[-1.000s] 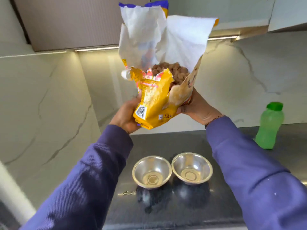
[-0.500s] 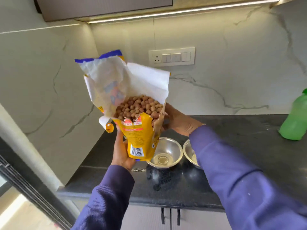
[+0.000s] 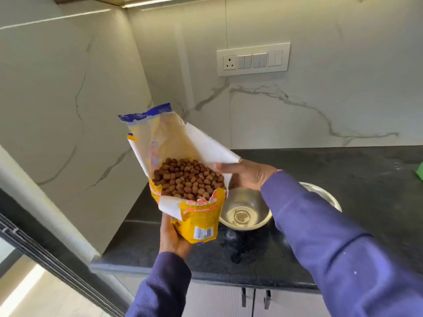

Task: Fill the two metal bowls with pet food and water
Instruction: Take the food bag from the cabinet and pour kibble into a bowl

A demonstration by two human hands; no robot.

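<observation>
A yellow pet food bag (image 3: 198,221) with a torn-open top is held up over the black counter's left end. Brown kibble (image 3: 187,178) fills its mouth. My left hand (image 3: 172,236) grips the bag's bottom from below. My right hand (image 3: 246,173) holds the bag's right side near the open flap. Just right of the bag stands an empty metal bowl (image 3: 246,215). The second metal bowl (image 3: 327,194) is mostly hidden behind my right sleeve; only its rim shows.
The black counter (image 3: 366,179) meets marble walls at the back and left. A switch panel (image 3: 253,59) sits on the back wall. A green bottle's edge (image 3: 420,171) shows at far right. Cabinet handles (image 3: 255,298) lie below the counter's front edge.
The bag has come down from high in front of the wall to just above the counter, left of the bowls, and my view has tipped downward. Both hands still hold it.
</observation>
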